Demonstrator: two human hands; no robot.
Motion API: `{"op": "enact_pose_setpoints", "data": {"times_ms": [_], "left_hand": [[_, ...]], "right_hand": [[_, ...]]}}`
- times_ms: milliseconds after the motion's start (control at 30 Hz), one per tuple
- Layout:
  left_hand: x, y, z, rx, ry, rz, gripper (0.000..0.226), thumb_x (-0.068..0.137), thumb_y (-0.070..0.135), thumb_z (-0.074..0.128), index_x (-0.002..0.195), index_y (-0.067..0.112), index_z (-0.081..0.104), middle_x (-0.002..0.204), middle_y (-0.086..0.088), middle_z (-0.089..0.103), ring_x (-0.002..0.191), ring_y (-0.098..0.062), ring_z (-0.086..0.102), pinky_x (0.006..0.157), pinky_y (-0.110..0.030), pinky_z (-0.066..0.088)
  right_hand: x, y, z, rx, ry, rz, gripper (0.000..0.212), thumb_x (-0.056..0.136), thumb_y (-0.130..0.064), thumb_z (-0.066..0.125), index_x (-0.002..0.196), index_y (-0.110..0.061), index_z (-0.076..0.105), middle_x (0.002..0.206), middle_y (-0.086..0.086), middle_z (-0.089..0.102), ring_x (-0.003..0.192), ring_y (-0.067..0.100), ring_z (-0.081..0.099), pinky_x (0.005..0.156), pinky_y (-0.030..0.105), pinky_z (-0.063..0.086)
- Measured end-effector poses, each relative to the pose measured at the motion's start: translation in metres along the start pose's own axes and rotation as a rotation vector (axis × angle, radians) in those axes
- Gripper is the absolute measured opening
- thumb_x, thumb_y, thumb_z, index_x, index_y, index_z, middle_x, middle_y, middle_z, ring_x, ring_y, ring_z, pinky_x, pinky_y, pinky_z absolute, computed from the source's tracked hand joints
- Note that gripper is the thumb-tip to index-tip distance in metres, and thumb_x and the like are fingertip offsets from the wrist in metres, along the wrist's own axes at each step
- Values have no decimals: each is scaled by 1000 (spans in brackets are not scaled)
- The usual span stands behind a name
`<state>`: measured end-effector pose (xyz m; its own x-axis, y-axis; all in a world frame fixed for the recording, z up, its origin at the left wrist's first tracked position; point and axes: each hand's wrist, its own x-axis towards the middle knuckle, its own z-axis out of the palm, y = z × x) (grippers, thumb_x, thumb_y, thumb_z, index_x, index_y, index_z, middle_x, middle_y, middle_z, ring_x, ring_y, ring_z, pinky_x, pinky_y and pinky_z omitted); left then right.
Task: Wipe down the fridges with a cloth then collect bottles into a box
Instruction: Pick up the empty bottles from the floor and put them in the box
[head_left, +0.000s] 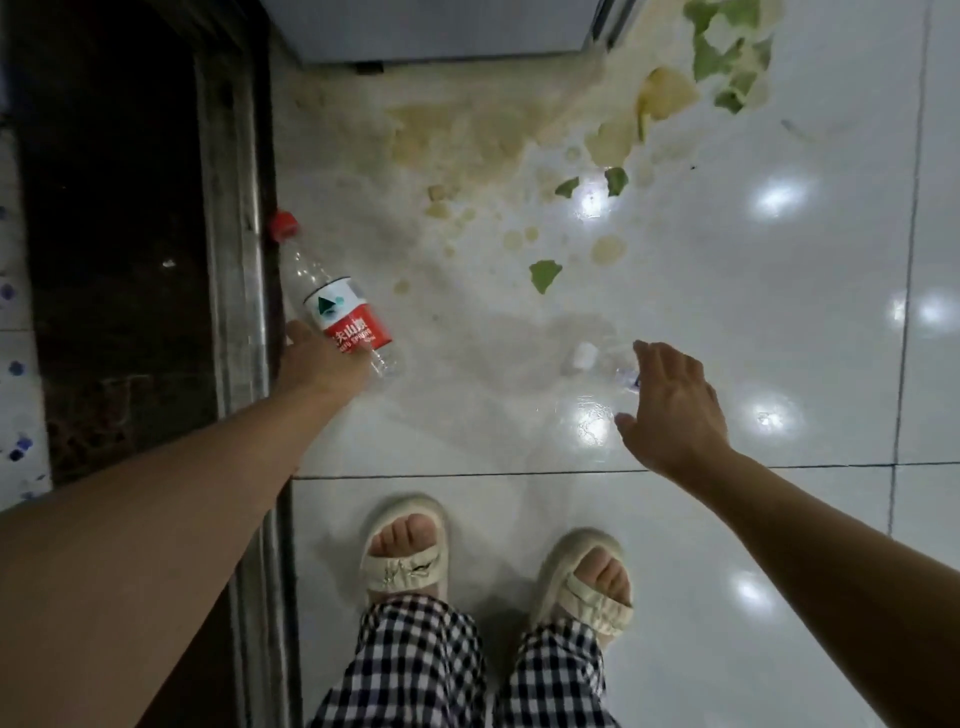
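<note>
My left hand (324, 361) grips the lower end of a clear plastic bottle (340, 312) with a red cap and a red and white label; the cap points away from me. A second clear bottle (605, 364) with a white cap lies on the glossy white floor tiles. My right hand (672, 410) is spread over its near end with the fingers apart, and the hand hides that end. I cannot tell whether the fingers touch the bottle. No cloth or box is in view.
A grey fridge base (441, 31) stands at the top. Yellowish stains (467, 130) and green leaf scraps (544, 274) cover the floor ahead. A dark doorway with a metal threshold (239, 260) runs along the left. My sandalled feet (405, 551) stand below.
</note>
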<state>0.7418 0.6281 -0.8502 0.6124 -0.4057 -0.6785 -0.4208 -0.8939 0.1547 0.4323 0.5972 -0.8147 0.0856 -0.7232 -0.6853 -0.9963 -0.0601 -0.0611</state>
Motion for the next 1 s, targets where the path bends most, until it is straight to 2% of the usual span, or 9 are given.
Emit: {"op": "enact_pose_setpoints", "data": {"times_ms": [133,300,400,500,700,833,1000], "left_hand": [[33,-3,30,-98,107,6,81,78,36,72,136,3,25,132,-19,49,112,-35,54,84,-35,41],[57,0,53,-140,192,-15,100,77,45,69,146,5,9,145,-14,37,126,-34,44,104,-37,34],[55,3,58,-122,248,-12,94,78,43,68,145,6,13,141,-18,40,123,-38,46,102,-41,37],[39,8,56,-41,220,59,81,80,42,65,137,4,22,133,-23,46,114,-42,51,94,-44,43],[-27,45,30,27,62,249,72,83,42,64,131,4,25,128,-22,49,109,-42,54,89,-45,45],[-90,98,3,-8,4,336,72,80,43,66,128,7,26,123,-18,55,103,-36,58,77,-34,42],[-175,176,-30,-8,-86,409,70,78,43,70,122,10,27,116,-15,57,93,-32,60,75,-36,50]], "right_hand": [[25,23,30,-34,27,86,84,81,-27,70,145,-10,18,145,11,29,131,31,29,104,40,32],[48,36,57,-45,66,104,85,83,-29,70,146,-13,16,146,10,30,132,30,29,107,40,28],[55,36,65,-62,122,102,64,85,-20,66,138,-15,30,135,10,41,124,29,38,104,39,30],[51,33,58,-57,138,113,58,85,-26,68,132,-15,36,126,10,46,116,29,43,95,38,34],[17,31,1,31,176,120,57,84,-33,68,127,-12,37,117,7,54,108,27,50,86,36,38],[-15,47,-64,99,203,161,57,84,-36,69,124,-10,37,116,8,55,109,27,51,85,37,39],[-60,90,-156,209,264,206,60,83,-37,69,127,-12,37,119,7,53,110,26,51,86,37,40]]}}
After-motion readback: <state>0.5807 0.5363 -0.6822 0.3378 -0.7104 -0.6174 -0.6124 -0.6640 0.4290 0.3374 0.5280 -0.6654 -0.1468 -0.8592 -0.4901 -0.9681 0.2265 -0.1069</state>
